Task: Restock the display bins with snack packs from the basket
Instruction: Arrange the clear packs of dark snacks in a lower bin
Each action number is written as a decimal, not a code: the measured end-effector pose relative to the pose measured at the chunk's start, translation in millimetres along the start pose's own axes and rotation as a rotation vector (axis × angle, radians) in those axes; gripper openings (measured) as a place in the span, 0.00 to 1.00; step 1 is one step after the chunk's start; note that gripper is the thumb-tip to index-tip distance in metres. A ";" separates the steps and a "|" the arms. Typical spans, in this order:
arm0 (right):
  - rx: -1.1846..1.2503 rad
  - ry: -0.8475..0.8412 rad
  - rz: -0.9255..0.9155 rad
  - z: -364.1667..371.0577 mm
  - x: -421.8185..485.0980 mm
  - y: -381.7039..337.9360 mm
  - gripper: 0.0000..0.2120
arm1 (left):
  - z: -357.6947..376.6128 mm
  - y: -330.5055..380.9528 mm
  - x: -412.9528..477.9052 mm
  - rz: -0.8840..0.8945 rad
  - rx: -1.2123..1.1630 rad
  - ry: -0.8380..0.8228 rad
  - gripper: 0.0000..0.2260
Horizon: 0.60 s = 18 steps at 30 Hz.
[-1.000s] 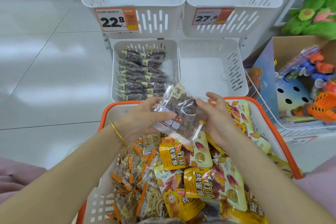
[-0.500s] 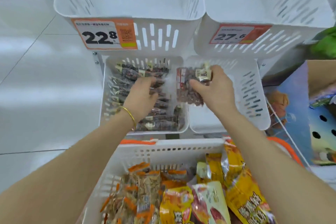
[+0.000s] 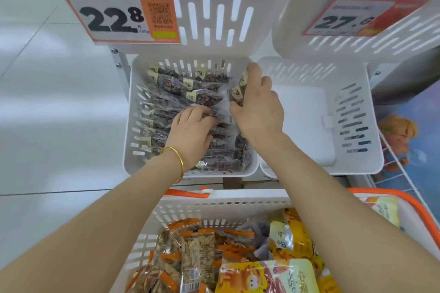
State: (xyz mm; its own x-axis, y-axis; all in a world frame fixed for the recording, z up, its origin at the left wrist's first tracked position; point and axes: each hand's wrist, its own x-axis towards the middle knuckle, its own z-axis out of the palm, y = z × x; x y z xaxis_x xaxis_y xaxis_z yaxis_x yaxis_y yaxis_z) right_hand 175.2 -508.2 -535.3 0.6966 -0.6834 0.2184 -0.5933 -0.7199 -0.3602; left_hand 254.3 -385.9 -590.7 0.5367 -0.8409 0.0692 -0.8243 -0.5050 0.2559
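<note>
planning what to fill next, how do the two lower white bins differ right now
The left lower bin is packed with clear snack packs of dark pieces; the right lower bin shows only its bare white floor. The left hand and right hand both touch packs in the left lower bin; nothing in the right lower bin is being handled. Both are white slotted plastic bins of similar shape, side by side.

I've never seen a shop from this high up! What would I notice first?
The big orange price tag reading 22.8, top left. Just below, the left hand and right hand touch dark snack packs in a white bin. Nearest you, the orange-rimmed basket holds bright yellow packs.
</note>
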 end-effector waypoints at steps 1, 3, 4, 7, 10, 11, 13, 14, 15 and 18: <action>0.004 0.003 -0.011 0.9 -0.2 -0.7 0.30 | 0.2 0.2 0.0 0.001 0.003 0.001 0.16; 0.041 0.028 0.000 2.5 0.1 -1.1 0.29 | 2.0 0.6 -0.3 0.004 0.007 0.014 0.16; 0.065 0.039 0.014 3.4 1.2 -1.4 0.29 | 2.8 0.7 -0.6 0.006 0.011 0.021 0.17; 0.164 -0.008 0.142 7.9 4.4 1.1 0.26 | 3.7 2.0 -2.6 0.012 0.023 0.029 0.18; 0.064 -0.077 0.205 18.1 2.0 2.2 0.23 | 2.2 2.3 -3.3 0.018 0.021 0.020 0.19; -0.022 -0.104 0.175 22.0 -0.6 1.9 0.22 | 1.4 2.0 -3.5 0.020 0.021 0.017 0.20; -0.151 -0.147 0.133 27.7 -5.1 3.2 0.21 | 0.1 0.9 -4.2 0.019 0.016 0.014 0.20; -0.194 -0.169 0.123 28.5 -7.3 4.3 0.21 | -0.7 0.4 -4.3 0.019 0.013 0.012 0.20; -0.243 -0.189 0.108 28.5 -10.5 6.4 0.22 | -1.3 0.1 -4.3 0.019 0.012 0.009 0.20; -0.337 -0.237 0.042 26.7 -19.1 13.4 0.29 | -1.4 0.4 -3.5 0.014 0.002 0.009 0.19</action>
State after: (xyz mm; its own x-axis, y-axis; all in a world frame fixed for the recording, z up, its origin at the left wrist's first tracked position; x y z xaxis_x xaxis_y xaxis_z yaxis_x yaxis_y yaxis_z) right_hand 164.7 -501.5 -568.5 0.7194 -0.6944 -0.0194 -0.6945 -0.7185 -0.0384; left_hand 252.4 -382.8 -589.5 0.5270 -0.8460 0.0812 -0.8319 -0.4940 0.2529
